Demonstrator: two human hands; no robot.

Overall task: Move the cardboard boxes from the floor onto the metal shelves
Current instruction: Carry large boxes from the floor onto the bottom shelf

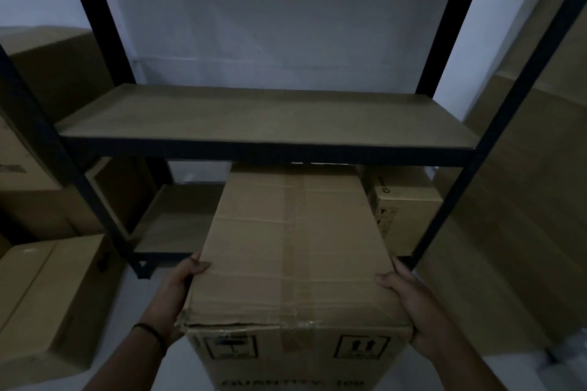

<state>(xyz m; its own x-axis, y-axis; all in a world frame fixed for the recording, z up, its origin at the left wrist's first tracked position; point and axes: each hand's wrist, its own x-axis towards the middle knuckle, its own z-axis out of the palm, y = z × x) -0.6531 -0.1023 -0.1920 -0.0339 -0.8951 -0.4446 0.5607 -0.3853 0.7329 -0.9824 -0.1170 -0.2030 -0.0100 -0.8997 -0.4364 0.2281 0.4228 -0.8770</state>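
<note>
Both hands are gripping the box [295,251] now, the left hand [178,292] curling round its left edge with the thumb lying on top, the right hand [416,305] doing the same on the right edge. It is a plain brown carton, taped down the middle of its lid, the near left corner looking crushed and frayed, handling symbols printed on the near face. Its far end is reaching under the upper shelf [263,117], over the lower shelf [171,232]; whether it is resting there I cannot tell. Just beyond the right hand a smaller carton [405,213] is sitting on that lower level. Black posts [98,13] are framing the rack against a pale wall [270,16]. More cartons [44,298] are standing on the grey floor beside the left hand, in dim light.
</note>
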